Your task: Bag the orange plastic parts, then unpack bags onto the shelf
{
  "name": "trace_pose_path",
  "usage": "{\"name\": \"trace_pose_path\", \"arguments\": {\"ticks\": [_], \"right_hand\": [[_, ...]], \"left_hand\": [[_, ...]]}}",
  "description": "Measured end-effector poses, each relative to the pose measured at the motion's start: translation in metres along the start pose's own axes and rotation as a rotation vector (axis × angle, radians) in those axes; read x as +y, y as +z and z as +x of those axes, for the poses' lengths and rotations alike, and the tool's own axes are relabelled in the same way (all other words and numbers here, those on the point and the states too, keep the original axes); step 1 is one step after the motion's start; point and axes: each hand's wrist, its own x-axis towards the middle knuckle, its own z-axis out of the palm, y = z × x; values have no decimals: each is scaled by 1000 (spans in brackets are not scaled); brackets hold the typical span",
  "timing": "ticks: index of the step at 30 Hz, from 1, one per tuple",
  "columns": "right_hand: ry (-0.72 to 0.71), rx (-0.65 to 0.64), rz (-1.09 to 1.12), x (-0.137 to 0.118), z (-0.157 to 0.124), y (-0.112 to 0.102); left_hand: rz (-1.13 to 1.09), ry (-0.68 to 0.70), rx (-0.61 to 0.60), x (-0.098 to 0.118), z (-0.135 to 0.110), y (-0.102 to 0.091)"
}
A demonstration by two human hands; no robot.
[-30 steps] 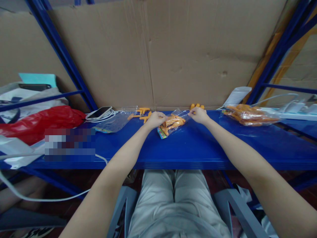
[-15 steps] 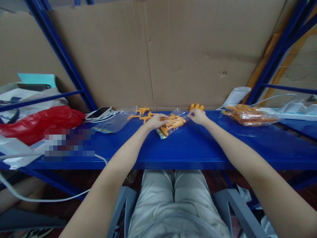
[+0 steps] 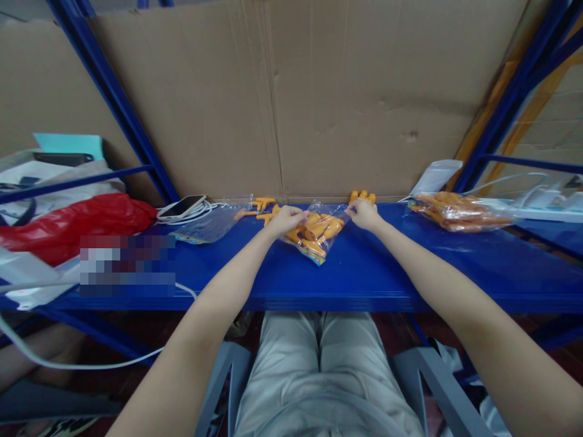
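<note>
- Since the earlier frame, the clear bag [image 3: 315, 233] has swung and spread between the hands, its printed corner [image 3: 317, 261] now pointing toward the person; both hands have hardly shifted.
- Cardboard [image 3: 282, 97] stands upright behind the blue shelf [image 3: 355, 273], probably as a backing.
- On that shelf, the packed bag [image 3: 460, 212] of orange pieces lies well to the right, apart from the working spot; the flat bag [image 3: 214, 221] lies to the left.
- Left hand [image 3: 289, 220]: fingers narrowed, gripping the film at the clear bag's left side.
- Right hand [image 3: 362, 213]: a fingertip pinch on its right edge. Holding opposite sides likely keeps the film spread, while the shelf seems to bear the weight of the contents.
- Loose orange pieces [image 3: 265, 201] lie behind the left hand; orange blocks [image 3: 362, 196] sit just beyond the right.
- That corner's colourful print is too small to read; no brand is legible.
</note>
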Motion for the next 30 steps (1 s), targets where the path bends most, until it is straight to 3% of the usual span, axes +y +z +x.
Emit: {"name": "trace_pose_path", "arguments": {"ticks": [5, 8, 10, 13, 17, 24, 30], "right_hand": [[-8, 83, -103, -5, -4, 3], [51, 118, -110, -5, -5, -1], [134, 79, -99, -2, -2, -4], [231, -78, -22, 5, 3, -3], [237, -229, 230, 9, 5, 4], [374, -123, 599, -5, -3, 9], [507, -132, 861, -14, -6, 4]], "left_hand": [[-8, -42, 153, -4, 4, -2], [81, -190, 225, -8, 4, -3], [116, -306, 206, -8, 2, -4], [133, -389, 136, -5, -3, -5], [92, -444, 57, 6, -10, -3], [-1, -490, 28, 18, -17, -1], [2, -499, -3, 13, -13, -4]]}}
